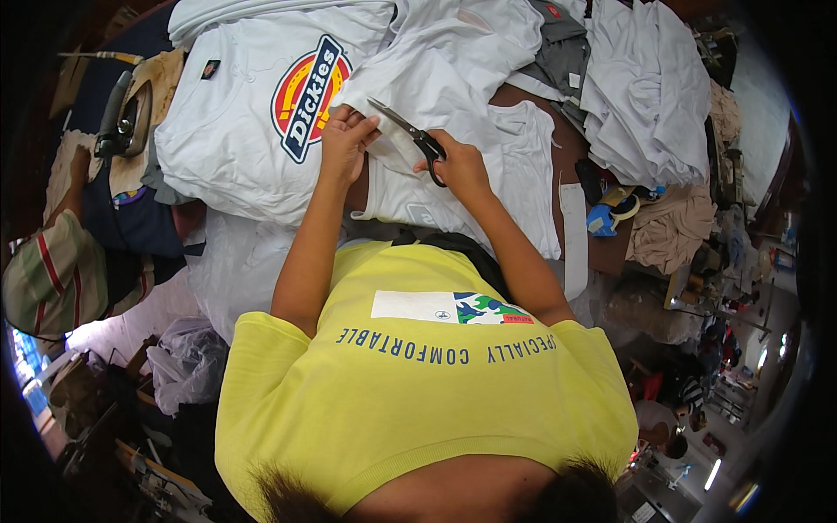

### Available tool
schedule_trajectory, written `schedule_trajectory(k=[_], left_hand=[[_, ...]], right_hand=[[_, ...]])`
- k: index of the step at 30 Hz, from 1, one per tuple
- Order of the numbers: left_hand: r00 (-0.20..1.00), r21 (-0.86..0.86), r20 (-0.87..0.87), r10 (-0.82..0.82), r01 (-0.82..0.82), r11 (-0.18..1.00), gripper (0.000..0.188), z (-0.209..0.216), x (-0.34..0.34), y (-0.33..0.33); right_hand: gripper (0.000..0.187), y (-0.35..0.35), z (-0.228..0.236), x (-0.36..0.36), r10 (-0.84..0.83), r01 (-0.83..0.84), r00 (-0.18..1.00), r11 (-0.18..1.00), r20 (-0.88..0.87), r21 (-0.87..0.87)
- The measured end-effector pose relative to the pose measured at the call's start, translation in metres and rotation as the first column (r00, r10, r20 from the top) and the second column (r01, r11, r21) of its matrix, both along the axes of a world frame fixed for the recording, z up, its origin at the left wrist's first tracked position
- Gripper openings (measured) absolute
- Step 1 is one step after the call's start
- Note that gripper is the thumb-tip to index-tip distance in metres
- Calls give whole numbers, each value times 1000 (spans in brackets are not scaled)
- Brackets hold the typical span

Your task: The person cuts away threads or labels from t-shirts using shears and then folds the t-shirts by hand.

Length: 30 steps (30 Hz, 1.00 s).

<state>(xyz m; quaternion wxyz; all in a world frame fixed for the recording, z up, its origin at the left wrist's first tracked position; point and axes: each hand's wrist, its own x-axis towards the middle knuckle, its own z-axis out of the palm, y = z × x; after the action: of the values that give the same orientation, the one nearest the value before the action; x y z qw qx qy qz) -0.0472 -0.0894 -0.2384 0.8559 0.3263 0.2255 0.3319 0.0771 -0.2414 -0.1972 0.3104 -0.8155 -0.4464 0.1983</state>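
In front of me, my left hand (347, 144) pinches the edge of a white garment (440, 65) that spreads over the table. Black-handled scissors (403, 122) are in my right hand (460, 166), fingers through the loops. Their metal blades point up and left, close to the cloth by my left fingertips. Whether the blades touch the cloth I cannot tell. To the left lies a white T-shirt (235, 113) with a red, yellow and blue printed emblem. Another white garment (523, 148) lies beneath and to the right of my right hand.
A heap of white garments (645, 87) lies at the far right, beside grey cloth (560, 57). Rolls of tape (623, 207) and beige cloth (671, 228) sit at the right edge. On the left stands an iron (131, 122), near a co-worker's arm in a striped sleeve (65, 270).
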Motion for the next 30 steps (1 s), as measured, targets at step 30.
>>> schedule_trajectory(k=[30], left_hand=[[998, -20, 28, 48, -48, 999, 36, -4, -2, 13]], right_hand=[[66, 19, 10, -6, 7, -13, 994, 998, 110, 57]])
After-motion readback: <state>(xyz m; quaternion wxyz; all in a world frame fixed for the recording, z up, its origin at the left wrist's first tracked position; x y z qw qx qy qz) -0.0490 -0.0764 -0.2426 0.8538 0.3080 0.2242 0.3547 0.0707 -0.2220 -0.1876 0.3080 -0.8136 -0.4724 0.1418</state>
